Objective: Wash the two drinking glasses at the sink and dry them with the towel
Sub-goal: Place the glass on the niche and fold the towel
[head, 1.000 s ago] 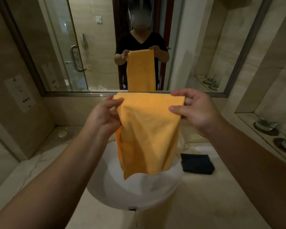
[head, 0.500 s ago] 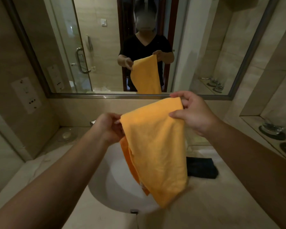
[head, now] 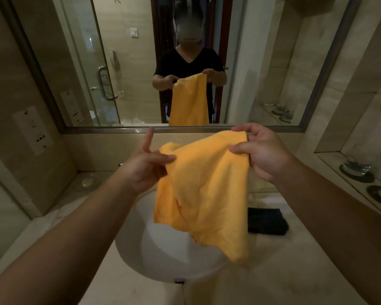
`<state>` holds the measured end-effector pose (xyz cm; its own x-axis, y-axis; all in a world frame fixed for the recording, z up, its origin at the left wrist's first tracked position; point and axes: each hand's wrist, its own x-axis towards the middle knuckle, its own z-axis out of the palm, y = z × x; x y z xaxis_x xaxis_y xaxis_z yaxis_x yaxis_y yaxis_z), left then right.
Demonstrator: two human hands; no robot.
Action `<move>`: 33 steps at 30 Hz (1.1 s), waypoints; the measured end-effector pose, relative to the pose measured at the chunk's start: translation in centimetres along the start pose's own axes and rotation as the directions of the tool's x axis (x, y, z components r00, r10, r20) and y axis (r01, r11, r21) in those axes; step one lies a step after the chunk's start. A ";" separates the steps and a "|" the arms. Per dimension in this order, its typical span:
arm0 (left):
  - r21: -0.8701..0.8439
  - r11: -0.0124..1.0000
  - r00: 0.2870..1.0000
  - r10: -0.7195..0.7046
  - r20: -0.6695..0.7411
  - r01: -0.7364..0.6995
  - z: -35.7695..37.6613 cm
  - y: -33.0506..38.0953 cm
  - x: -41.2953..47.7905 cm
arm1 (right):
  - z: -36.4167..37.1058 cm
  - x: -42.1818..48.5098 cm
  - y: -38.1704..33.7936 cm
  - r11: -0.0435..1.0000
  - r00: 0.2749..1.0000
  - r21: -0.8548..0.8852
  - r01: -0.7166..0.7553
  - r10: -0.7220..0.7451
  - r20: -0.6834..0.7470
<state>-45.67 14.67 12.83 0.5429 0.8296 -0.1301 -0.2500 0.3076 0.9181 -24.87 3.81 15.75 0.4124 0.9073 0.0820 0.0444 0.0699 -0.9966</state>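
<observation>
Over the white round sink point(head: 141, 256), our right hand point(head: 264, 153) and left hand point(head: 145, 170) pinch the top corners of the soft orange cloth towel point(head: 207, 183); it looks light and limp, best gripped at the edges.

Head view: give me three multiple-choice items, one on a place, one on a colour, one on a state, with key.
1. Where does the dark cloth lie? A) on the counter, right of the sink B) in the sink C) in the left hand
2. What colour is the towel? A) white B) orange-yellow C) blue
3. How is the towel? A) lying in the sink B) folded on the counter C) held up over the sink
Key: 1 A, it lies beside the sink; 2 B, plainly that colour; 3 C, the right hand and left hand grip its top corners.
</observation>
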 end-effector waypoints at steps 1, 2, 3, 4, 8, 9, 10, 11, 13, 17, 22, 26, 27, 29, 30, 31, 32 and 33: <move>0.063 0.998 0.997 0.034 -0.071 -0.030 0.5 0.7 -0.3 | -0.1 0.0 0.0 0.998 0.999 -0.055 0.030 -0.032 -0.021; 0.113 0.993 0.994 0.053 -0.100 -0.042 0.9 1.4 -0.6 | -0.3 0.0 0.0 0.991 0.997 -0.120 0.058 -0.063 -0.040; 0.157 0.987 0.995 0.048 -0.092 -0.033 1.2 2.2 -0.7 | -0.4 0.0 0.0 0.980 0.995 -0.180 0.079 -0.089 -0.050; 0.190 0.982 0.997 0.023 -0.069 -0.010 1.2 2.9 -0.8 | -0.5 -0.1 0.0 0.969 0.993 -0.230 0.093 -0.108 -0.052; 0.284 0.952 0.992 -0.126 0.021 0.115 1.4 4.6 -0.9 | -0.4 -0.4 0.1 0.944 0.988 -0.304 0.131 -0.148 -0.034; 0.284 0.950 0.990 -0.139 0.024 0.126 1.5 4.8 -1.0 | -0.4 -0.4 0.1 0.944 0.988 -0.302 0.132 -0.148 -0.032; 0.284 0.951 0.991 -0.134 0.020 0.123 1.5 4.9 -1.0 | -0.4 -0.4 0.2 0.944 0.988 -0.303 0.133 -0.149 -0.030; 0.282 0.953 0.992 -0.122 0.024 0.110 1.5 5.1 -1.1 | -0.4 -0.5 0.2 0.942 0.988 -0.305 0.137 -0.153 -0.031; 0.344 0.936 0.993 -0.102 0.057 0.077 1.6 5.0 -1.5 | -0.5 -0.6 0.2 0.936 0.984 -0.317 0.152 -0.174 -0.040; 0.790 0.613 0.999 -0.011 0.034 -0.020 2.6 3.9 -1.9 | -0.2 -0.9 0.0 0.876 0.974 -0.444 0.190 -0.223 -0.025; 0.985 0.172 0.961 0.276 -0.021 -0.028 2.9 4.1 -0.6 | -0.7 -0.7 -0.7 0.787 0.964 -0.573 0.229 -0.263 0.024; 0.982 0.072 0.926 0.351 0.139 -0.175 1.9 4.9 -0.6 | -1.3 -0.5 -1.1 0.832 0.979 -0.520 0.192 -0.197 0.047; 0.936 0.275 0.939 0.320 0.127 -0.220 2.0 5.1 -1.0 | -1.3 -0.5 -1.3 0.869 0.987 -0.469 0.156 -0.149 0.052; 0.726 0.652 0.975 0.176 0.135 -0.218 1.9 5.3 -1.6 | -1.3 -0.5 -1.8 0.934 0.995 -0.348 0.085 -0.064 0.071; 0.630 0.752 0.980 0.110 0.167 -0.191 1.6 5.5 -1.4 | -1.2 -0.5 -2.1 0.962 0.995 -0.267 0.062 -0.040 0.087; 0.544 0.822 0.975 0.057 0.214 -0.167 1.2 5.9 -1.4 | -1.1 -0.5 -2.6 0.980 0.994 -0.194 0.050 -0.031 0.103; 0.495 0.854 0.961 0.019 0.276 -0.159 0.6 6.3 -1.1 | -0.9 -0.5 -3.1 0.990 0.992 -0.132 0.048 -0.032 0.119; 0.424 0.895 0.936 -0.021 0.352 -0.139 0.4 6.9 -1.1 | -0.7 -0.5 -3.7 0.997 0.989 -0.066 0.046 -0.036 0.142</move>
<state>-47.66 15.69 19.42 0.7957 0.6056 -0.0093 0.0405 -0.0379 0.9985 -24.55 2.83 19.45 0.2768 0.9539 0.1156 0.1231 0.0841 -0.9888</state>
